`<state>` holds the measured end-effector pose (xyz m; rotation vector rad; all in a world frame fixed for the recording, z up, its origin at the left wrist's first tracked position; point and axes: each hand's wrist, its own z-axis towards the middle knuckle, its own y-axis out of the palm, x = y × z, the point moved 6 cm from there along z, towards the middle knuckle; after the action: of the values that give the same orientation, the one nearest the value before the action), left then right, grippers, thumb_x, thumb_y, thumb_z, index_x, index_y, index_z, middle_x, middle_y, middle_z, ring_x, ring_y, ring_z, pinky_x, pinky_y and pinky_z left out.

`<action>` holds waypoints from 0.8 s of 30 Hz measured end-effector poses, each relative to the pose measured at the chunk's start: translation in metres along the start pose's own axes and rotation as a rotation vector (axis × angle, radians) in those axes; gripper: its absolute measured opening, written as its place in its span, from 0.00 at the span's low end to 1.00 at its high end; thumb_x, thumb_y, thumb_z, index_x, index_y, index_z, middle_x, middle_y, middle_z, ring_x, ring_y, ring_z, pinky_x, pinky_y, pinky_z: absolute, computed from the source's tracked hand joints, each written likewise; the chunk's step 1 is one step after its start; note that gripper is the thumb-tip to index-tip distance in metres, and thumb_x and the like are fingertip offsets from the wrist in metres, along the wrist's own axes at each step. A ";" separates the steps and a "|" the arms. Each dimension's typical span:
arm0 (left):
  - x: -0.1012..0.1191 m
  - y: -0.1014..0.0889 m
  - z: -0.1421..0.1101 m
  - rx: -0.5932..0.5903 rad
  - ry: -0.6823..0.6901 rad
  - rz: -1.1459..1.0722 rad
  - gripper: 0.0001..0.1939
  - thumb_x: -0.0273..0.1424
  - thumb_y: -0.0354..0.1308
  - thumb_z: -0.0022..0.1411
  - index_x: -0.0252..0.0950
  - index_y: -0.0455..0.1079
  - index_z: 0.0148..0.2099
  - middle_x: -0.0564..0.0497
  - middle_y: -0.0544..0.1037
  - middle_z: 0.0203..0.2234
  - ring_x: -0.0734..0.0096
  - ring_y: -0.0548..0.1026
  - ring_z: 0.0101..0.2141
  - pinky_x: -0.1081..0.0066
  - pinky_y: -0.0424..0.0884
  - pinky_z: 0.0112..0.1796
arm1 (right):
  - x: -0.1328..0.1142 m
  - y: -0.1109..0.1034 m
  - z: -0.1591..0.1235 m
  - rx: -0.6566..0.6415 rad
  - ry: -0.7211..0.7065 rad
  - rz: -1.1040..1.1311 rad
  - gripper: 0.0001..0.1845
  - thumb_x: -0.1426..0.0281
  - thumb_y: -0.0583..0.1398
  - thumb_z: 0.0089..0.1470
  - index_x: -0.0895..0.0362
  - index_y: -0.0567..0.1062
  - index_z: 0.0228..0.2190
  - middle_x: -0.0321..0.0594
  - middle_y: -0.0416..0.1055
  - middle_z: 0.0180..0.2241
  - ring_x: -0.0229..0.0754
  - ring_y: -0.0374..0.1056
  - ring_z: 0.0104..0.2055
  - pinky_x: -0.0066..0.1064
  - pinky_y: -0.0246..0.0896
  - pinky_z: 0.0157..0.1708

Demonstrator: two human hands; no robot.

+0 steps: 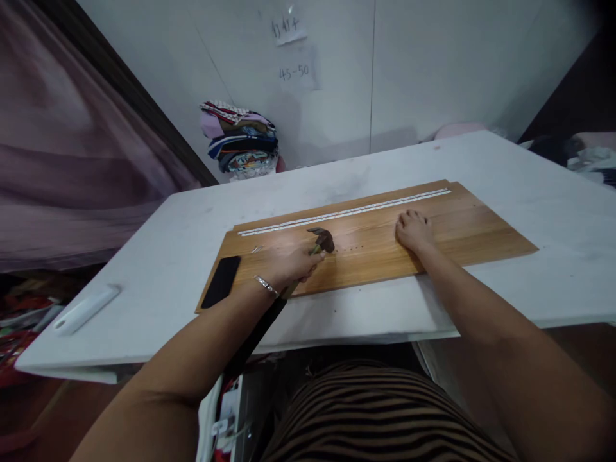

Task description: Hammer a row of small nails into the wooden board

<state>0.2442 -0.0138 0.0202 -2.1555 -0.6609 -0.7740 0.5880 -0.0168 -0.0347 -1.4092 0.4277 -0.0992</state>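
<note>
My left hand (pixel 294 264) is closed round the handle of a hammer (pixel 322 239), whose dark head rests low over a long wooden board (pixel 462 237) on the white table (pixel 158 256). A short row of small dark nails (pixel 347 248) dots the board just right of the hammer head. My right hand (pixel 412 231) lies on the board with its fingers curled under, pressing the wood; nothing shows in it. A thin pale strip (pixel 346 210) runs along the board's far edge.
A black flat object (pixel 221 281) lies on the board's left end, with a few loose nails (pixel 256 249) beside it. A white handle-like tool (pixel 85 310) sits near the table's left edge. Folded cloths (pixel 240 138) are stacked against the wall behind.
</note>
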 end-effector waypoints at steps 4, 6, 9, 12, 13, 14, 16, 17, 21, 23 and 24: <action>0.007 -0.002 -0.005 -0.006 0.007 -0.043 0.12 0.41 0.59 0.73 0.38 0.66 0.42 0.60 0.62 0.19 0.79 0.58 0.17 0.77 0.56 0.19 | 0.001 0.001 0.001 0.013 -0.001 0.001 0.24 0.67 0.45 0.69 0.58 0.78 0.50 0.58 0.73 0.59 0.59 0.62 0.64 0.53 0.55 0.61; 0.009 -0.002 -0.006 -0.012 0.015 -0.067 0.11 0.40 0.60 0.73 0.38 0.67 0.44 0.61 0.61 0.19 0.79 0.57 0.16 0.77 0.55 0.19 | 0.001 0.001 0.001 0.011 -0.003 0.003 0.24 0.67 0.45 0.69 0.58 0.78 0.50 0.58 0.73 0.58 0.59 0.62 0.64 0.53 0.55 0.61; 0.009 -0.002 -0.006 -0.011 0.020 -0.077 0.11 0.40 0.60 0.73 0.38 0.67 0.44 0.61 0.62 0.19 0.79 0.57 0.16 0.77 0.55 0.18 | 0.001 0.001 0.001 0.005 0.000 0.002 0.25 0.67 0.45 0.69 0.58 0.78 0.50 0.58 0.73 0.59 0.59 0.62 0.64 0.53 0.54 0.61; 0.004 0.000 -0.002 0.002 0.002 -0.058 0.12 0.40 0.62 0.71 0.38 0.66 0.41 0.61 0.62 0.19 0.79 0.58 0.16 0.77 0.56 0.19 | 0.001 0.000 0.000 0.007 -0.003 0.000 0.25 0.66 0.44 0.70 0.58 0.78 0.50 0.58 0.73 0.59 0.58 0.62 0.63 0.52 0.54 0.61; 0.002 0.000 -0.001 0.006 -0.010 -0.044 0.13 0.41 0.63 0.71 0.38 0.66 0.40 0.61 0.61 0.19 0.79 0.58 0.16 0.77 0.56 0.19 | 0.000 0.000 0.000 0.009 -0.005 0.000 0.25 0.67 0.44 0.70 0.58 0.78 0.50 0.58 0.73 0.59 0.58 0.62 0.63 0.52 0.54 0.61; 0.001 0.000 0.000 0.009 -0.019 -0.031 0.13 0.41 0.63 0.71 0.38 0.66 0.40 0.61 0.61 0.18 0.79 0.58 0.16 0.76 0.56 0.19 | 0.000 -0.001 -0.001 0.011 -0.004 0.000 0.25 0.67 0.44 0.70 0.58 0.78 0.51 0.58 0.73 0.59 0.58 0.61 0.64 0.52 0.54 0.61; 0.000 0.000 0.001 0.010 -0.018 -0.019 0.14 0.40 0.63 0.71 0.38 0.65 0.39 0.61 0.60 0.18 0.79 0.58 0.16 0.76 0.56 0.19 | -0.001 -0.002 -0.001 0.013 -0.003 0.002 0.25 0.67 0.44 0.69 0.58 0.78 0.51 0.58 0.73 0.60 0.59 0.61 0.64 0.52 0.54 0.61; 0.000 0.001 0.001 0.006 -0.013 -0.021 0.13 0.40 0.63 0.71 0.38 0.65 0.39 0.61 0.60 0.18 0.79 0.57 0.16 0.76 0.56 0.19 | -0.001 -0.002 -0.001 0.012 -0.002 0.004 0.25 0.67 0.45 0.69 0.58 0.79 0.51 0.58 0.73 0.60 0.59 0.61 0.64 0.53 0.54 0.61; 0.007 -0.001 -0.005 0.001 0.000 -0.036 0.12 0.40 0.61 0.73 0.38 0.66 0.40 0.61 0.60 0.18 0.79 0.57 0.16 0.77 0.55 0.19 | -0.002 -0.002 -0.001 0.004 -0.004 0.008 0.26 0.67 0.45 0.69 0.58 0.79 0.51 0.59 0.73 0.59 0.59 0.61 0.64 0.53 0.54 0.61; 0.011 -0.002 -0.008 0.000 0.005 -0.050 0.11 0.39 0.59 0.74 0.38 0.66 0.42 0.61 0.61 0.19 0.80 0.57 0.16 0.77 0.55 0.19 | -0.001 -0.001 0.000 0.004 -0.001 0.003 0.26 0.67 0.44 0.69 0.59 0.79 0.51 0.59 0.73 0.59 0.59 0.61 0.64 0.53 0.54 0.61; 0.012 -0.002 -0.009 -0.001 0.007 -0.059 0.10 0.38 0.59 0.74 0.38 0.67 0.42 0.61 0.61 0.19 0.80 0.57 0.16 0.77 0.55 0.19 | -0.001 -0.001 0.000 0.005 -0.002 0.002 0.26 0.67 0.44 0.69 0.59 0.79 0.51 0.59 0.73 0.59 0.59 0.62 0.64 0.53 0.54 0.62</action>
<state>0.2483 -0.0164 0.0345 -2.1412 -0.7234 -0.8131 0.5874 -0.0169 -0.0339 -1.4040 0.4274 -0.0973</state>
